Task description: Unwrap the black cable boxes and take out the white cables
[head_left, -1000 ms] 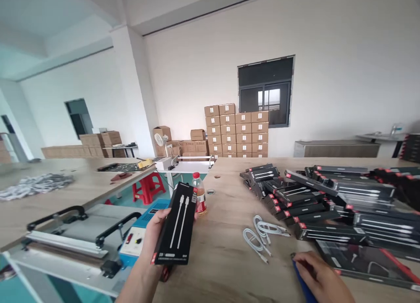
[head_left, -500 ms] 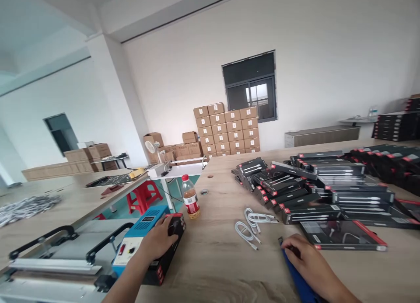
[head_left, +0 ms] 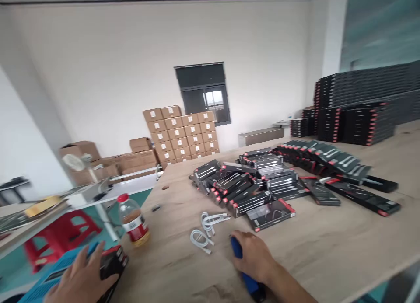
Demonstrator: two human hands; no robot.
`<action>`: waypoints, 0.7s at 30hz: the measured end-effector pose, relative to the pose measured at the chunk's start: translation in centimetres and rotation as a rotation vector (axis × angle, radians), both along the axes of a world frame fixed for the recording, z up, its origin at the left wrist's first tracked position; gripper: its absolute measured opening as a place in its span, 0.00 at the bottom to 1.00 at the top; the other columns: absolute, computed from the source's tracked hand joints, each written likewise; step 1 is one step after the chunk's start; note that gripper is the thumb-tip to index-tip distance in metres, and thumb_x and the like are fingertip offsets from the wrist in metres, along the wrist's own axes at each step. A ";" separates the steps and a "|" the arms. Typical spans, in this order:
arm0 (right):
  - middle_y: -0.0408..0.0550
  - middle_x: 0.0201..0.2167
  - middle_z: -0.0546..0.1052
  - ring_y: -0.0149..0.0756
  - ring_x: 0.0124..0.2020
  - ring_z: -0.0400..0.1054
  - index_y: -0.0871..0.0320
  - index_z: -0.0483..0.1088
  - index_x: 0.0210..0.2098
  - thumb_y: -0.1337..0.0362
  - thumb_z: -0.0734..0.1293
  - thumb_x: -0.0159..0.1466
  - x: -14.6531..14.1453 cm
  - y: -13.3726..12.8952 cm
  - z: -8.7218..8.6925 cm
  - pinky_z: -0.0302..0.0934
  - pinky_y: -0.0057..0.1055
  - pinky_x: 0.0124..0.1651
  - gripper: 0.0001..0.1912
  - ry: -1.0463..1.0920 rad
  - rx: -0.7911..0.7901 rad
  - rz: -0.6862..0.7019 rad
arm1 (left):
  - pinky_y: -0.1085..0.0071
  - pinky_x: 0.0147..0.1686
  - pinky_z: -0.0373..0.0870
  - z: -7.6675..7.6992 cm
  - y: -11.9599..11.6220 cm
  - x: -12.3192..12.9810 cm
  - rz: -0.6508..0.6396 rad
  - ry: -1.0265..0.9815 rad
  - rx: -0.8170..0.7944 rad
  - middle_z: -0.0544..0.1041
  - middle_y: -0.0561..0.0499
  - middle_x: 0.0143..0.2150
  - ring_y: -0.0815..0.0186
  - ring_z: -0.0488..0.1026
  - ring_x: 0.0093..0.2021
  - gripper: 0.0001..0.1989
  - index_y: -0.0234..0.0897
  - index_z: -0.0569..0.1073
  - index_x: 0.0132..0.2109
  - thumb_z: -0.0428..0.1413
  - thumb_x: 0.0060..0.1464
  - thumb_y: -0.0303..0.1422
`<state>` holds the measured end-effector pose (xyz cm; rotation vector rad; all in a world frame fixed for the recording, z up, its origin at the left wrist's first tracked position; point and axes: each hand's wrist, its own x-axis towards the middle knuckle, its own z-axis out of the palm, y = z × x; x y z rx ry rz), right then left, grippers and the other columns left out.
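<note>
At the lower left, my left hand (head_left: 82,274) lies over a black-and-red box (head_left: 115,263) beside the blue machine (head_left: 54,272). Its fingers are spread, and the box is partly hidden under it. Lower centre on the wooden table, my right hand (head_left: 254,255) is closed around a long blue tool (head_left: 251,285) with a black end; its exact kind cannot be made out. Two coiled white cables (head_left: 201,241) lie just left of that hand. Beyond it, a flat black-and-red cable box (head_left: 271,214) with a clear window rests in front of the pile.
A bottle with a red cap (head_left: 134,220) stands near the left table edge. Many black packages (head_left: 243,180) are heaped mid-table, with tall stacks (head_left: 357,123) at the far right. A red stool (head_left: 62,237) and brown cartons (head_left: 180,137) are beyond the table (head_left: 177,276).
The view has swung right, bringing the tall black stacks into sight. My right hand now wraps the blue tool from above, and my left hand's fingers are more spread over the box.
</note>
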<state>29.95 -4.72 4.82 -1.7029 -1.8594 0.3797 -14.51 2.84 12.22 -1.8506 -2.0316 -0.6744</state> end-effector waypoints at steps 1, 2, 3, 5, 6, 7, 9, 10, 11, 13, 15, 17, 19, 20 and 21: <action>0.53 0.48 0.82 0.47 0.50 0.76 0.54 0.73 0.54 0.66 0.69 0.52 0.1 -0.3 0.2 0.66 0.35 0.55 0.29 0.001 0.000 -0.009 | 0.40 0.62 0.63 0.2 0.4 1.1 -0.060 0.006 0.041 0.70 0.55 0.65 0.40 0.60 0.69 0.34 0.54 0.59 0.64 0.52 0.50 0.48; 0.51 0.47 0.82 0.45 0.49 0.76 0.53 0.74 0.54 0.66 0.68 0.51 0.3 -0.8 0.3 0.66 0.33 0.54 0.29 0.007 0.001 -0.009 | 0.41 0.63 0.61 0.5 0.7 2.7 -0.154 0.006 0.070 0.65 0.58 0.68 0.42 0.58 0.70 0.33 0.58 0.55 0.66 0.50 0.53 0.49; 0.50 0.47 0.82 0.44 0.48 0.77 0.52 0.74 0.54 0.66 0.68 0.51 0.7 -1.4 0.3 0.67 0.31 0.52 0.29 0.019 0.008 -0.008 | 0.44 0.65 0.60 0.8 0.7 4.7 -0.265 -0.001 0.096 0.60 0.61 0.70 0.45 0.57 0.70 0.33 0.61 0.51 0.67 0.48 0.55 0.50; 0.48 0.47 0.82 0.42 0.47 0.78 0.52 0.73 0.54 0.67 0.66 0.51 1.9 -2.8 0.1 0.68 0.30 0.50 0.29 0.048 0.030 -0.022 | 0.51 0.66 0.62 1.2 0.5 9.5 -0.456 -0.035 0.153 0.57 0.55 0.72 0.47 0.62 0.68 0.34 0.56 0.54 0.68 0.49 0.56 0.51; 0.49 0.48 0.82 0.42 0.47 0.78 0.52 0.73 0.55 0.68 0.65 0.52 2.8 -3.5 -0.1 0.68 0.31 0.50 0.30 0.055 0.044 -0.043 | 0.55 0.62 0.67 1.1 0.3 12.1 -0.492 -0.058 0.140 0.59 0.51 0.71 0.48 0.65 0.66 0.32 0.51 0.58 0.66 0.49 0.56 0.51; 0.49 0.50 0.82 0.42 0.47 0.78 0.53 0.72 0.57 0.69 0.65 0.52 4.0 -4.2 -0.3 0.69 0.31 0.50 0.31 0.048 0.057 -0.078 | 0.58 0.57 0.71 0.9 0.2 14.5 -0.516 -0.079 0.106 0.61 0.50 0.70 0.50 0.71 0.61 0.30 0.49 0.61 0.65 0.49 0.57 0.50; 0.51 0.51 0.81 0.43 0.48 0.78 0.53 0.71 0.58 0.69 0.63 0.53 7.0 -5.4 -1.1 0.69 0.34 0.51 0.32 -0.011 0.069 -0.191 | 0.64 0.48 0.75 -0.4 0.3 18.7 -0.585 -0.140 0.018 0.66 0.49 0.68 0.56 0.77 0.51 0.25 0.47 0.66 0.62 0.49 0.59 0.47; 0.51 0.51 0.82 0.45 0.49 0.78 0.53 0.71 0.58 0.69 0.63 0.54 8.8 -5.9 -1.5 0.69 0.35 0.51 0.31 -0.055 0.065 -0.264 | 0.66 0.46 0.75 -1.3 0.5 20.3 -0.622 -0.172 -0.002 0.68 0.49 0.66 0.58 0.78 0.48 0.23 0.46 0.68 0.60 0.48 0.60 0.44; 0.52 0.50 0.82 0.46 0.48 0.78 0.53 0.72 0.57 0.69 0.63 0.55 10.7 -6.2 -1.7 0.69 0.36 0.50 0.30 -0.104 0.050 -0.341 | 0.67 0.44 0.75 -2.2 0.7 21.6 -0.654 -0.203 -0.011 0.70 0.48 0.64 0.59 0.79 0.47 0.21 0.46 0.69 0.58 0.48 0.61 0.42; 0.54 0.48 0.83 0.49 0.46 0.79 0.54 0.73 0.56 0.68 0.63 0.58 14.2 -6.6 -1.8 0.69 0.38 0.46 0.26 -0.208 0.007 -0.484 | 0.69 0.41 0.74 -4.1 1.1 23.3 -0.710 -0.260 -0.021 0.73 0.48 0.61 0.60 0.79 0.47 0.18 0.45 0.70 0.55 0.47 0.61 0.39; 0.55 0.45 0.83 0.51 0.43 0.79 0.55 0.74 0.54 0.66 0.63 0.60 16.9 -6.6 -1.1 0.68 0.39 0.42 0.23 -0.340 -0.039 -0.573 | 0.69 0.41 0.73 -5.5 1.3 23.8 -0.766 -0.284 -0.067 0.74 0.48 0.58 0.60 0.79 0.47 0.16 0.46 0.71 0.53 0.47 0.61 0.36; 0.59 0.42 0.83 0.55 0.43 0.78 0.57 0.76 0.51 0.66 0.64 0.60 18.0 -6.0 0.2 0.67 0.43 0.43 0.20 -0.471 -0.054 -0.606 | 0.67 0.41 0.71 -6.2 1.3 23.5 -0.781 -0.252 -0.166 0.77 0.48 0.53 0.60 0.79 0.45 0.14 0.46 0.72 0.51 0.47 0.61 0.34; 0.64 0.44 0.82 0.60 0.47 0.76 0.61 0.77 0.48 0.67 0.64 0.60 17.5 -4.8 1.5 0.64 0.49 0.48 0.18 -0.550 -0.023 -0.596 | 0.66 0.40 0.69 -6.3 1.3 22.8 -0.729 -0.180 -0.299 0.80 0.49 0.44 0.59 0.78 0.42 0.10 0.45 0.73 0.44 0.48 0.60 0.32; 0.65 0.46 0.81 0.60 0.50 0.74 0.62 0.77 0.48 0.67 0.64 0.61 16.8 -3.9 2.1 0.62 0.51 0.51 0.18 -0.561 0.004 -0.575 | 0.65 0.39 0.67 -6.1 1.3 22.4 -0.699 -0.147 -0.360 0.81 0.50 0.40 0.59 0.78 0.40 0.08 0.44 0.72 0.41 0.48 0.59 0.31; 0.65 0.49 0.79 0.59 0.53 0.72 0.62 0.76 0.51 0.67 0.63 0.63 15.8 -3.0 2.4 0.60 0.52 0.55 0.18 -0.556 0.032 -0.542 | 0.66 0.39 0.66 -6.0 1.3 22.0 -0.682 -0.126 -0.408 0.80 0.50 0.37 0.59 0.78 0.39 0.07 0.43 0.72 0.38 0.48 0.59 0.31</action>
